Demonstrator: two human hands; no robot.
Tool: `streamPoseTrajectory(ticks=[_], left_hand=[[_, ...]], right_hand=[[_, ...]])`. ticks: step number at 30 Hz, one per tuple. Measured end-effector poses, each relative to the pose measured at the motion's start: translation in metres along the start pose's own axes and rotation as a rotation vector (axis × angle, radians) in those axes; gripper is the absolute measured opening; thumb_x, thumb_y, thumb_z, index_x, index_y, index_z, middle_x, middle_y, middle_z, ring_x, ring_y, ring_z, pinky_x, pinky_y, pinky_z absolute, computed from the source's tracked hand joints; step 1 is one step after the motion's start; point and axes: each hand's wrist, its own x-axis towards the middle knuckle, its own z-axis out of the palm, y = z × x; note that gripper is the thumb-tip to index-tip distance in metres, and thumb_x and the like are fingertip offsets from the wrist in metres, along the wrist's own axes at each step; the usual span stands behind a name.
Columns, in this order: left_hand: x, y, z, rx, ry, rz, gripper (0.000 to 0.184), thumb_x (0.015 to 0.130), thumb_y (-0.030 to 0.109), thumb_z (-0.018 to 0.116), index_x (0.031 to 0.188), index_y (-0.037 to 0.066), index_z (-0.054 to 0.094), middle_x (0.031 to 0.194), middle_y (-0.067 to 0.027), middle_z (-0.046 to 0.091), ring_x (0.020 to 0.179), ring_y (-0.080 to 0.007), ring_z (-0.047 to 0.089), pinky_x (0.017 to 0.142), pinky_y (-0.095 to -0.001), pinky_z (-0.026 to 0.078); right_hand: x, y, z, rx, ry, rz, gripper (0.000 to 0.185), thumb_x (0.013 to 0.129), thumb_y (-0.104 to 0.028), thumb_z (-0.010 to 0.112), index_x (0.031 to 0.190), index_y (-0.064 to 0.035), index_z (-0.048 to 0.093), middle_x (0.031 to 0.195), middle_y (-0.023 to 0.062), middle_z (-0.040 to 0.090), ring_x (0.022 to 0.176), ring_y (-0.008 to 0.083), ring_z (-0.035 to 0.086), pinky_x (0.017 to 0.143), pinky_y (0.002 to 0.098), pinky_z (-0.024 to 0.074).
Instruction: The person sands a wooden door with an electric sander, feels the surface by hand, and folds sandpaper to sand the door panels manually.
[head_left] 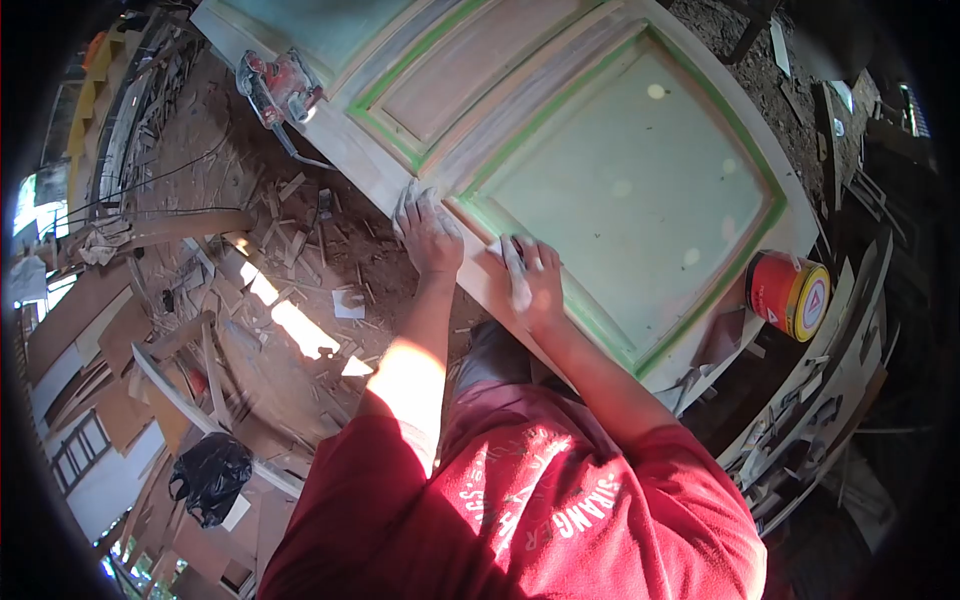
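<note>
A wooden door panel [455,165] with green-edged recesses and pale green fields lies in front of me. My left hand [428,232] rests on its near frame edge, with dusty fingers stretched out flat on the wood. To the right, my right hand [535,283] presses at the same frame, beside the large recess. Its fingers are bent, and a pale strip shows by the thumb and fingertips; I cannot make out what it is. White dust covers parts of both hands.
A red power sander [278,88] sits on the panel's left edge, its cord hanging down. A red and yellow can [790,295] stands at the right corner. Wood scraps [290,240] litter the ground, and a black plastic bag [212,478] lies lower left. Boards [825,400] are piled at right.
</note>
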Motion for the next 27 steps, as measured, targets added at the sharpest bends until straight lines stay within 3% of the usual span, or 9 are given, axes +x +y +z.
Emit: streamPoseTrajectory(ticks=[4, 10, 13, 16, 19, 23, 27], left_hand=[[0.001, -0.002, 0.009, -0.018, -0.001, 0.005, 0.042, 0.101, 0.017, 0.053, 0.139, 0.004, 0.064, 0.159, -0.0202, 0.055, 0.15, -0.0412, 0.048, 0.125, -0.058, 0.034], [0.0, 0.0, 0.002, -0.023, 0.023, 0.03, 0.041, 0.1, 0.015, 0.053, 0.139, 0.004, 0.064, 0.158, -0.0204, 0.056, 0.149, -0.0424, 0.049, 0.125, -0.0576, 0.034], [0.005, 0.006, -0.001, -0.004, 0.015, 0.004, 0.041, 0.1, 0.014, 0.054, 0.138, 0.005, 0.064, 0.158, -0.0202, 0.056, 0.148, -0.0422, 0.049, 0.125, -0.0573, 0.035], [0.006, 0.005, -0.001, 0.008, 0.019, 0.013, 0.041, 0.099, 0.013, 0.054, 0.138, 0.005, 0.064, 0.158, -0.02, 0.056, 0.148, -0.0418, 0.049, 0.125, -0.0573, 0.035], [0.0, -0.001, 0.005, 0.01, 0.016, 0.012, 0.042, 0.099, 0.013, 0.054, 0.139, 0.006, 0.064, 0.158, -0.0197, 0.056, 0.149, -0.0416, 0.049, 0.125, -0.0574, 0.035], [0.0, -0.001, 0.004, -0.006, 0.03, 0.034, 0.043, 0.097, 0.013, 0.055, 0.138, 0.004, 0.064, 0.158, -0.0205, 0.056, 0.149, -0.042, 0.048, 0.126, -0.0573, 0.036], [0.001, 0.003, -0.005, -0.007, 0.018, 0.022, 0.043, 0.096, 0.013, 0.056, 0.137, 0.002, 0.063, 0.157, -0.0222, 0.056, 0.149, -0.043, 0.048, 0.125, -0.0574, 0.036]], right_hand=[[0.056, -0.014, 0.036, 0.086, 0.011, 0.006, 0.046, 0.095, -0.019, 0.066, 0.136, 0.0, 0.07, 0.127, 0.0188, 0.069, 0.118, 0.0388, 0.065, 0.104, 0.0507, 0.0501], [0.014, 0.0, 0.012, 0.248, 0.143, 0.088, 0.023, 0.094, -0.016, 0.071, 0.114, -0.0077, 0.079, 0.109, 0.0141, 0.074, 0.112, 0.0385, 0.066, 0.098, 0.0492, 0.0515], [0.002, 0.001, -0.004, 0.218, 0.112, 0.155, 0.025, 0.086, -0.01, 0.078, 0.111, -0.0085, 0.081, 0.109, 0.0128, 0.074, 0.103, 0.0376, 0.067, 0.091, 0.0482, 0.0527], [0.044, -0.013, 0.025, 0.156, 0.172, 0.126, 0.025, 0.086, -0.009, 0.077, 0.111, -0.0095, 0.081, 0.109, 0.0133, 0.074, 0.1, 0.0375, 0.067, 0.089, 0.0478, 0.052], [0.078, -0.024, 0.049, 0.117, 0.083, 0.158, 0.027, 0.086, -0.007, 0.076, 0.113, -0.0086, 0.081, 0.109, 0.0136, 0.074, 0.1, 0.0374, 0.067, 0.091, 0.0489, 0.0519], [0.021, 0.003, 0.022, 0.231, 0.163, 0.091, 0.027, 0.091, -0.009, 0.075, 0.117, -0.0112, 0.081, 0.104, 0.0115, 0.072, 0.1, 0.0352, 0.066, 0.092, 0.0481, 0.0518], [-0.017, 0.005, -0.007, 0.219, 0.1, 0.16, 0.032, 0.084, -0.004, 0.076, 0.116, -0.0099, 0.08, 0.104, 0.0112, 0.072, 0.104, 0.0357, 0.066, 0.094, 0.0496, 0.0517]])
